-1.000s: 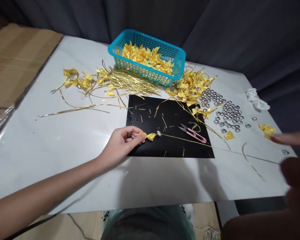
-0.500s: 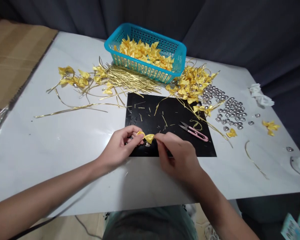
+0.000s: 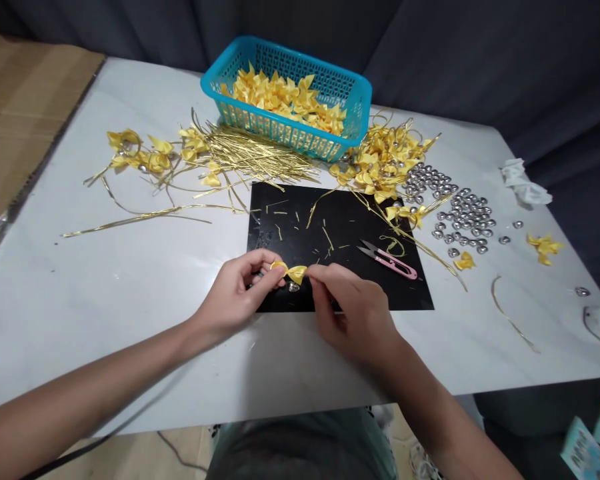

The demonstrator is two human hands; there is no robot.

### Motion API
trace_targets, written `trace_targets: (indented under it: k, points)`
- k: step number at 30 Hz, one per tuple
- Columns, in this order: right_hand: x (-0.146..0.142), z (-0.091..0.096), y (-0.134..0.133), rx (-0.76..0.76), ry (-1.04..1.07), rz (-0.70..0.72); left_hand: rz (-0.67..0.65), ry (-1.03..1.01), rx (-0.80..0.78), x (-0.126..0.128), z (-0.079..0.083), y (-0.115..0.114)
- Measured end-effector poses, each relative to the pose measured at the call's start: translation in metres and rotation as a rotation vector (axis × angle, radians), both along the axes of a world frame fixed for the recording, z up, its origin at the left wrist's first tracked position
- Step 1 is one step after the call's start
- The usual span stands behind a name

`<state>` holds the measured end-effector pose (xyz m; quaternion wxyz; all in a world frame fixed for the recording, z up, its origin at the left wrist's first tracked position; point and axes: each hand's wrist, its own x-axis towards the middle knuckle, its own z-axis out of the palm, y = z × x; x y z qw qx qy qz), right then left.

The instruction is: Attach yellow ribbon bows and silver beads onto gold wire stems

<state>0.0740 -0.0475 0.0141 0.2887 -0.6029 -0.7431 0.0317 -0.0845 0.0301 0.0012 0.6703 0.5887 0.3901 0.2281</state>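
My left hand (image 3: pixel 240 293) pinches the left side of a small yellow ribbon bow (image 3: pixel 291 271) just above the front edge of a black mat (image 3: pixel 340 227). My right hand (image 3: pixel 355 310) pinches the bow's right side, fingers closed. A small silver bead (image 3: pixel 294 287) hangs under the bow between both hands. Pink thread snips (image 3: pixel 389 259) lie on the mat to the right of my right hand.
A blue basket (image 3: pixel 360 107) of yellow bows stands at the back. Gold wire strips (image 3: pixel 250 157) and finished bows (image 3: pixel 140 157) lie left of it, a bow pile (image 3: pixel 385 163) and silver beads (image 3: pixel 460 213) to the right. A crumpled tissue (image 3: pixel 523 187) sits far right.
My right hand came in from the far right edge to the bow and now pinches it opposite the left hand. The long gold wire on the mat is gone from view.
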Motion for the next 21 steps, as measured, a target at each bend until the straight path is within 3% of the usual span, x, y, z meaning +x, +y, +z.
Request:
trace_targets:
  k: [16, 21]
  points:
    - [-0.0044, -0.0012, -0.0005, 0.025, -0.125, 0.024, 0.005, 0.006, 0.023, 0.0016, -0.0008, -0.0011]
    - [-0.005, -0.0019, -0.0028, 0.078, -0.074, -0.017, 0.076, 0.031, 0.029, 0.0028, 0.001, -0.001]
